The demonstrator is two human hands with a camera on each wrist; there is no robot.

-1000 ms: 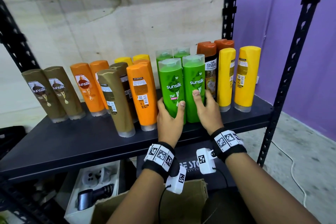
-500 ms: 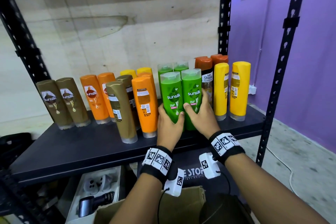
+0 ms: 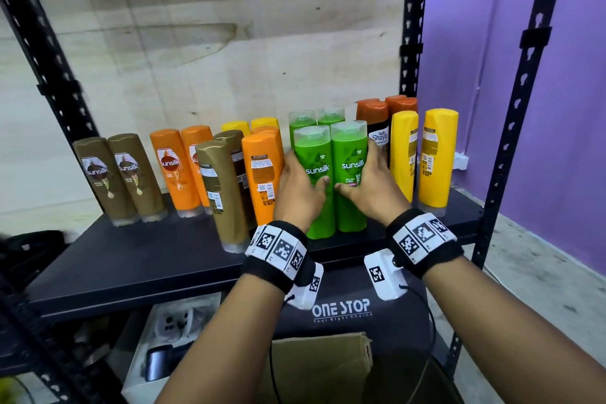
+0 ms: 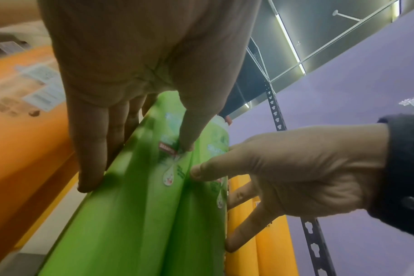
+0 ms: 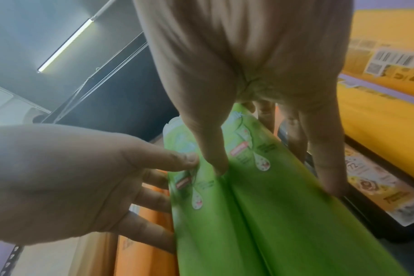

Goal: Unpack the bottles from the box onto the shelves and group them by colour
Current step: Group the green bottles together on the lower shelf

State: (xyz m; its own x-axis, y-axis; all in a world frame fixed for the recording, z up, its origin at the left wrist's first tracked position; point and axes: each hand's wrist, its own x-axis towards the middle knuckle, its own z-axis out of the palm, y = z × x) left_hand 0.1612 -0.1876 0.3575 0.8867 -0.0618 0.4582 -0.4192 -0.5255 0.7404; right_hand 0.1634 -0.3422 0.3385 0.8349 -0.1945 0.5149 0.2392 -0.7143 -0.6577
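Since a second ago my hands have slid from the front faces of the two front green bottles out to their flanks, and the pair now stands squeezed together between my palms. My left hand (image 3: 300,188) lies against the outer side of the left green bottle (image 3: 314,174), fingers straight down its edge and thumb laid across its front label, as the left wrist view shows (image 4: 140,61). My right hand (image 3: 372,192) mirrors it on the right green bottle (image 3: 349,170), fingers stretched along the far side and thumb on the label (image 5: 255,61). Both hands are flat and pressing inward, not curled round anything. The two bottles stand upright and touching each other on the black shelf (image 3: 137,259), near its front edge, with two more green bottles (image 3: 316,116) just behind them. An orange bottle (image 3: 262,174) stands just beside my left hand, and a yellow bottle (image 3: 403,151) just beside my right, with a dark bottle capped in rust-orange (image 3: 377,128) behind my right fingers. Further left stand brown bottles (image 3: 118,174). The cardboard box (image 3: 314,367) sits below the shelf, between my forearms.
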